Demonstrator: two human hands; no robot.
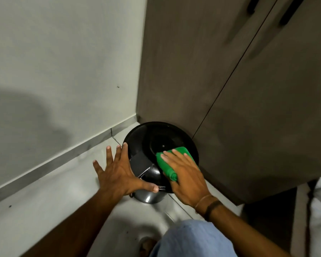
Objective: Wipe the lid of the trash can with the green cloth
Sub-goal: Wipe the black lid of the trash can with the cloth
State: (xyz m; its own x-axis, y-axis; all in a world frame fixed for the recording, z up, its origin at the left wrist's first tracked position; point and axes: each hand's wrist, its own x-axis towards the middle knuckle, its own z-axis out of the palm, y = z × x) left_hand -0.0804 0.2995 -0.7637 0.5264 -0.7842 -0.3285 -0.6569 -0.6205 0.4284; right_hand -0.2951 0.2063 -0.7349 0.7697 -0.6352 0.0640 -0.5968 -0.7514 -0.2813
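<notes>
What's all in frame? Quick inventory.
lid: 1, black, round, on the trash can in the corner
trash can: 1, dark grey, on the floor, beside the cabinet
green cloth: 1, on the lid, under the right hand
cabinet: 1, brown, two doors, black handles, right
wall: 1, pale grey, left
floor: pale tile
left hand: spread open, at the lid's left edge
right hand: flat on the cloth, bands on the wrist
knee: blue trousers, bottom

Wall [63,62] left, cabinet [248,108] right.

No readable text, label, brand, number or sign shows anywhere.
</notes>
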